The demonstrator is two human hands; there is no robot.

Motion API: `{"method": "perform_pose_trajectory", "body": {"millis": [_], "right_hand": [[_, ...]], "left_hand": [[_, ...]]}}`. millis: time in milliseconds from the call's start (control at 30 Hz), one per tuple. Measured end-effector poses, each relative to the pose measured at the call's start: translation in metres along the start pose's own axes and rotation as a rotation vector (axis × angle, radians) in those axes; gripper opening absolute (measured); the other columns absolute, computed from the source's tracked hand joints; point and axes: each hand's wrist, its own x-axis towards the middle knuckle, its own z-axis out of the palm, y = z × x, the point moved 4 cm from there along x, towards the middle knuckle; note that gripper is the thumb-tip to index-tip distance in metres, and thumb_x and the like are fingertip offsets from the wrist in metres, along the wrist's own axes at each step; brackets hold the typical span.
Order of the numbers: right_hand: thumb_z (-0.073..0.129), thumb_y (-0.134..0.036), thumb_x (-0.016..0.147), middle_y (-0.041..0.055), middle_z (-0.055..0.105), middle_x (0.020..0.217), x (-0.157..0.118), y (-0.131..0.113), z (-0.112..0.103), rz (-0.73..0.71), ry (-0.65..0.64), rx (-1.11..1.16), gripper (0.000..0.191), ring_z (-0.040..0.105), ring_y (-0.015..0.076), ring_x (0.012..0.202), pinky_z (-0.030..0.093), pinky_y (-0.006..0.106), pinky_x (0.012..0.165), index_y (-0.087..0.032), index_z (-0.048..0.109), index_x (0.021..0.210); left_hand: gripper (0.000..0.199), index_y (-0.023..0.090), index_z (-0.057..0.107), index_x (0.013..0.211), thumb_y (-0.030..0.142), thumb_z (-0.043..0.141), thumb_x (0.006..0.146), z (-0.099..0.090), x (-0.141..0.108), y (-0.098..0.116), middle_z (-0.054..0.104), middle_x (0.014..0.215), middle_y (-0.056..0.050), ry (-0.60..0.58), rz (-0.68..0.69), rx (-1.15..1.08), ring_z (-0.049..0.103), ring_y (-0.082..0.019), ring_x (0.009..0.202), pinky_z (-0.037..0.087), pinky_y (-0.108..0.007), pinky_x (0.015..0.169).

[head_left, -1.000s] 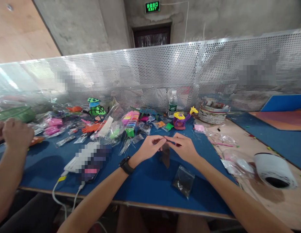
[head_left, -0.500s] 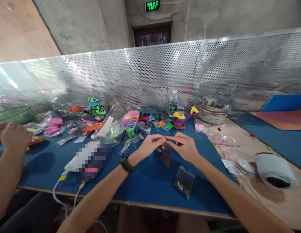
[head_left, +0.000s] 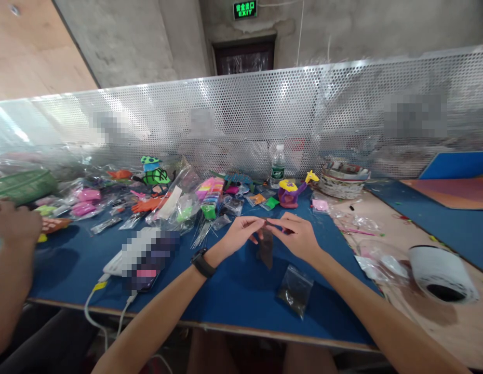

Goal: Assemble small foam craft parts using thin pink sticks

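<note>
My left hand (head_left: 243, 231) and my right hand (head_left: 296, 234) meet fingertip to fingertip above the blue table mat. Both are closed in a pinch on the upper end of a brown piece of soft clay (head_left: 266, 252). It looks flat and hangs below the fingers, narrowing at the bottom. Fingers partly cover its top end. Nearer me, a small clear zip bag (head_left: 296, 292) with dark brown contents lies on the mat. Behind my hands stands a purple and yellow clay figure (head_left: 290, 192) with a giraffe-like head.
Clay packets (head_left: 85, 202) and wire sticks (head_left: 202, 234) crowd the left and back. A phone (head_left: 151, 259) with cables lies left. A water bottle (head_left: 278, 166), paper basket (head_left: 345, 179) and white pot (head_left: 440, 270) stand around. Another person's hand (head_left: 15, 223) is far left.
The other person's hand at far left has shifted left, showing more of an orange-brown item there. My hands stay almost in place, with only slight finger movement on the brown piece.
</note>
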Motion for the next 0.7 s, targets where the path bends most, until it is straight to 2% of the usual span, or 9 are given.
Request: {"method": "perform_pose_trajectory", "body": {"millis": [400, 700], "right_hand": [[0.066, -0.033, 0.092, 0.0013, 0.061, 0.073, -0.0014, 0.0007, 0.0002, 0.041, -0.038, 0.04, 0.023, 0.052, 0.0112, 0.057, 0.044, 0.025, 0.052, -0.023, 0.077, 0.11], [0.065, -0.031, 0.093, 0.0012, 0.061, 0.071, 0.0016, -0.0007, -0.0017, 0.051, -0.027, 0.04, 0.019, 0.053, 0.0112, 0.057, 0.044, 0.024, 0.052, -0.022, 0.079, 0.104]], "left_hand": [[0.045, 0.013, 0.073, 0.098, 0.053, 0.076, 0.076, 0.0008, 0.0014, -0.0031, 0.065, 0.07, -0.002, -0.032, 0.027, -0.009, 0.063, -0.013, 0.064, 0.051, -0.021, 0.053], [0.046, 0.013, 0.074, 0.098, 0.052, 0.078, 0.073, -0.0009, 0.002, -0.0027, 0.064, 0.066, -0.001, 0.013, 0.001, -0.018, 0.061, -0.012, 0.062, 0.05, -0.02, 0.052]]}}
